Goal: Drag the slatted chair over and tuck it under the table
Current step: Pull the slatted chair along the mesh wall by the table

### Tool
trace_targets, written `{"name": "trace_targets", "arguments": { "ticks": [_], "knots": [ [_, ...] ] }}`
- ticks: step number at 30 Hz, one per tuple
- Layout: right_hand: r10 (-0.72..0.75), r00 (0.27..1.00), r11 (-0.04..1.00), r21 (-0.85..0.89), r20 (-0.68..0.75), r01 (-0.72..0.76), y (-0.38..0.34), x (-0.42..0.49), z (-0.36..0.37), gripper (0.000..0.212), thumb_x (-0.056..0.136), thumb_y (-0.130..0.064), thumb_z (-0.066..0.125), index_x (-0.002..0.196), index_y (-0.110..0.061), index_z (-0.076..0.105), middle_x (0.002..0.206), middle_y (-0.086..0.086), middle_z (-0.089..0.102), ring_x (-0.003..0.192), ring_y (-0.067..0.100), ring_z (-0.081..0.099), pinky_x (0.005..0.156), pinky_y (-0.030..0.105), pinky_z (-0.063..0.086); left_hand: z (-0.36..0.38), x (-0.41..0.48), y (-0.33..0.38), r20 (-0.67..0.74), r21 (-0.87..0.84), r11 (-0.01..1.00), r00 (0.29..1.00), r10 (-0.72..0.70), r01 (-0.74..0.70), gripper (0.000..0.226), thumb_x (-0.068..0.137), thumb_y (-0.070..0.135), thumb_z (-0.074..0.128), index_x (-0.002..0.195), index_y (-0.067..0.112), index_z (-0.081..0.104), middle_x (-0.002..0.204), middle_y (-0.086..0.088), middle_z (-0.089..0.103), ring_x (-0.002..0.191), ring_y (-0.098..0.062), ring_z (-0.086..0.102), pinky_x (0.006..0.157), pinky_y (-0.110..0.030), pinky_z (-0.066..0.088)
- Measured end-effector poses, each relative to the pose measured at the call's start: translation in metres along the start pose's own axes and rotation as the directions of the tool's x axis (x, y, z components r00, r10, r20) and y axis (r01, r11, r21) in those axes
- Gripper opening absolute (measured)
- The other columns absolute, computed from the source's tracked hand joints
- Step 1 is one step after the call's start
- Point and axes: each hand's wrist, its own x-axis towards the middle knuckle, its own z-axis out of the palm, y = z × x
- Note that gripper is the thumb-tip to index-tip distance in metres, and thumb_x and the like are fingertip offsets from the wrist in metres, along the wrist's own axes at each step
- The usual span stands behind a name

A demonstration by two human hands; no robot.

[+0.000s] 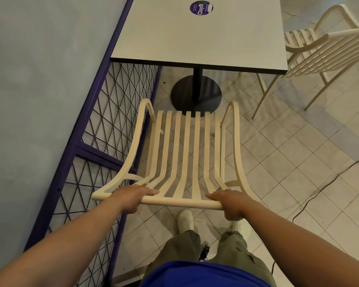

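Both hands clamped over the top rail of the cream slatted chair (pixel 184 154), seen from above and behind. Left hand (pixel 133 198) wrapped around the rail near its left end, fingers curled over the front edge, thumb tucked beneath. Right hand (pixel 229 204) gripping the same rail near its right end, knuckles up, fingers folded around and under. Narrow, closed grips on both sides, rail held between them, with a bare stretch of rail and four or five slats showing between the two hands.

Chair back curving away from the grip, slats running forward and down into the seat, armrests looping up on either side. Seat front just short of the near edge of the white table (pixel 199 42), overlapping in view the round black base (pixel 196 96) of the pedestal. Not yet tucked under the tabletop.

Round purple sticker (pixel 201 7) on the far part of the tabletop. Purple wire-mesh fence (pixel 104 129) close along the chair's left side, against a pale blue wall (pixel 39 79). Second cream chair (pixel 323 50) at the table's right side, apart from the held one. Pale tiled floor (pixel 298 162) below, with a dark cable (pixel 323 187) trailing across it on the right. White shoes (pixel 186 221), olive trousers and a blue shirt hem directly behind the rail.
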Motion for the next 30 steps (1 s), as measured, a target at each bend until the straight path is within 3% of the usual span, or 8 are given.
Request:
{"name": "trace_targets", "arguments": {
  "ticks": [10,17,22,30],
  "knots": [
    [-0.020,1.000,0.999,0.038,0.006,0.020,-0.010,0.003,0.006,0.081,0.084,-0.006,0.066,0.152,-0.034,0.032,0.129,0.001,0.056,0.109,0.021,0.055,0.094,0.035,0.048,-0.003,-0.006,-0.008,0.027,-0.015,1.000,1.000,0.000,0.001,0.095,0.088,0.000,0.058,0.143,0.068,0.020,0.142,0.012,0.049,0.114,-0.012,0.054,0.089,-0.034,0.051],
    [-0.026,1.000,0.998,0.051,-0.005,0.026,-0.008,0.004,0.007,0.079,0.086,-0.007,0.066,0.151,-0.035,0.032,0.130,0.000,0.056,0.110,0.020,0.054,0.095,0.034,0.046,-0.007,-0.006,-0.006,0.026,-0.022,1.000,1.000,-0.004,0.005,0.095,0.088,0.000,0.058,0.142,0.069,0.022,0.136,0.008,0.053,0.104,-0.013,0.058,0.085,-0.035,0.055],
    [-0.024,1.000,0.998,0.059,0.002,0.024,-0.007,0.004,0.007,0.079,0.085,-0.007,0.067,0.151,-0.035,0.033,0.130,0.000,0.056,0.111,0.021,0.054,0.097,0.037,0.046,-0.008,-0.006,-0.003,0.011,-0.005,1.000,1.000,-0.004,0.004,0.092,0.088,0.001,0.059,0.145,0.065,0.024,0.136,0.008,0.053,0.101,-0.012,0.056,0.079,-0.029,0.049],
    [-0.037,0.999,0.998,0.054,0.013,0.036,-0.005,0.005,0.006,0.080,0.085,-0.006,0.066,0.152,-0.035,0.031,0.133,0.000,0.056,0.113,0.021,0.054,0.098,0.036,0.046,-0.007,-0.007,-0.002,0.002,-0.012,1.000,1.000,-0.018,0.018,0.095,0.088,-0.001,0.059,0.143,0.068,0.023,0.133,0.007,0.053,0.103,-0.013,0.058,0.084,-0.035,0.054]
  ]
}}
